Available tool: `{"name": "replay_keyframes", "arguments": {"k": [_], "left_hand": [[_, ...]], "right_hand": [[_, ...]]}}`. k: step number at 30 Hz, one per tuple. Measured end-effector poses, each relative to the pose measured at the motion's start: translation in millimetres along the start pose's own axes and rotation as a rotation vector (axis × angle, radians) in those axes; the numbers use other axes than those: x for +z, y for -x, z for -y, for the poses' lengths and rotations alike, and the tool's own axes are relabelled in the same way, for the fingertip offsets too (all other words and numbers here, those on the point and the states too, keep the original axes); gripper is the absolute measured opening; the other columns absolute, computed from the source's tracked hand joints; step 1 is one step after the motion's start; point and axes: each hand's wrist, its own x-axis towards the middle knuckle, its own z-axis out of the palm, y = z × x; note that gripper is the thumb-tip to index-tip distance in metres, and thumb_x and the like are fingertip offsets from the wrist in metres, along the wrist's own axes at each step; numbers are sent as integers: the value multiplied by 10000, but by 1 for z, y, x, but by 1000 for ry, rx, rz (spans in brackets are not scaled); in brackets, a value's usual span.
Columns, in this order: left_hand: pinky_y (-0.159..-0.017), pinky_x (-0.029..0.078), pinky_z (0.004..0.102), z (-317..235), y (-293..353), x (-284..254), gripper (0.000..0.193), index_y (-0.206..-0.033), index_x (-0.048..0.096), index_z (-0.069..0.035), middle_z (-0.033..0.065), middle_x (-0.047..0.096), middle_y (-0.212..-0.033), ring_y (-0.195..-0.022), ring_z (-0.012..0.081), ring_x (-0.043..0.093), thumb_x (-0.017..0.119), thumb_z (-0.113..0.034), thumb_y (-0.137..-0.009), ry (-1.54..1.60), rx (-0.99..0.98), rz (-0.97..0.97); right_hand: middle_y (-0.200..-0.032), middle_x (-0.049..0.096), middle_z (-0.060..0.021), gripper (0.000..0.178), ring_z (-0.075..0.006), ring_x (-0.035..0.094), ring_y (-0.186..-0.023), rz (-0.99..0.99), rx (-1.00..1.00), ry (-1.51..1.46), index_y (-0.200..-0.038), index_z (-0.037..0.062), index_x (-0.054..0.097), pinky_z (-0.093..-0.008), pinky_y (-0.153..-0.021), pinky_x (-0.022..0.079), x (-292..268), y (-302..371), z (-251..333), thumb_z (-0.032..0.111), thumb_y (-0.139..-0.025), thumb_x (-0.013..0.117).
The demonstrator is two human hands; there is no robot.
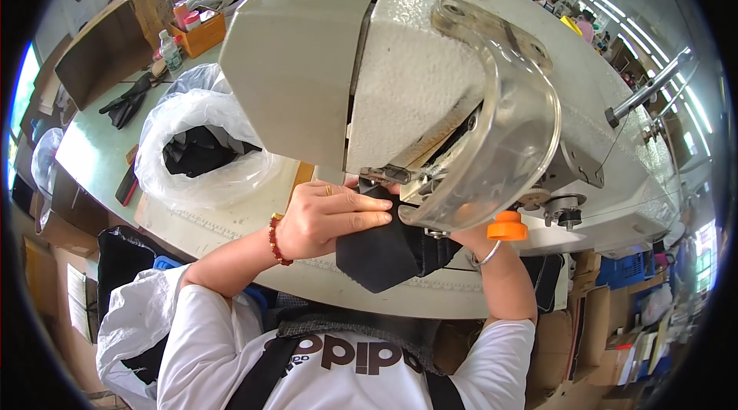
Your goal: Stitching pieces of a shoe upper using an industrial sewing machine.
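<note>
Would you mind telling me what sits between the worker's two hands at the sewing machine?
In the head view, the black fabric piece fills the stretch between the left hand and the mostly hidden right hand.

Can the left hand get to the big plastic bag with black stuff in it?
Probably yes. The left hand rests on the black cloth at the sewing machine, and the plastic bag sits open just beside it, with bare table between.

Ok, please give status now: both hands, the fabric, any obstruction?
Left hand pressing black fabric piece at sewing machine. Right hand mostly hidden behind clear guard. Needle area not visible.
</note>
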Motion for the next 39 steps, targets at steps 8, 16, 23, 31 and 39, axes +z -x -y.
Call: {"name": "replay_keyframes", "arguments": {"k": [8,16,23,31,39], "left_hand": [[-801,606,367,-2,5,-10,340,-1071,780,-91,99,744,-1270,-1040,264,746,780,-20,-738,13,-65,37],[-875,569,315,4,23,4,233,-1059,790,-69,132,789,-1166,-1026,215,741,813,-47,-828,215,-276,-180],[-969,548,326,13,37,19,190,-1208,715,8,85,779,-1180,-1089,161,706,658,-11,-1027,755,-617,-473],[-948,585,389,22,19,-13,393,-1107,787,-52,135,769,-1250,-1126,304,750,886,-123,-734,482,-328,16],[-991,557,383,20,8,-25,328,-1117,782,-59,136,771,-1239,-1120,307,748,819,-80,-792,347,-204,61]], "right_hand": [[-1172,706,-27,288,-185,676,-1084,-256,-225,7,-1259,121,687,-356,-976,538,9,-3,-1,264,-1011,660],[-1262,708,-38,299,-190,655,-1171,-25,-227,107,-1319,119,670,-359,-1047,507,-7,-14,9,233,-1052,599],[-1161,712,-40,238,-207,666,-1062,52,-270,-49,-1225,116,681,-368,-949,516,-4,-34,-2,213,-1020,611],[-1046,717,-43,170,-227,679,-938,-62,-350,194,-1118,112,694,-379,-836,526,-5,-21,-3,190,-983,625],[-931,722,-45,110,-247,692,-814,-188,-451,463,-1011,108,707,-389,-724,536,-4,-13,-4,166,-947,638]]}}
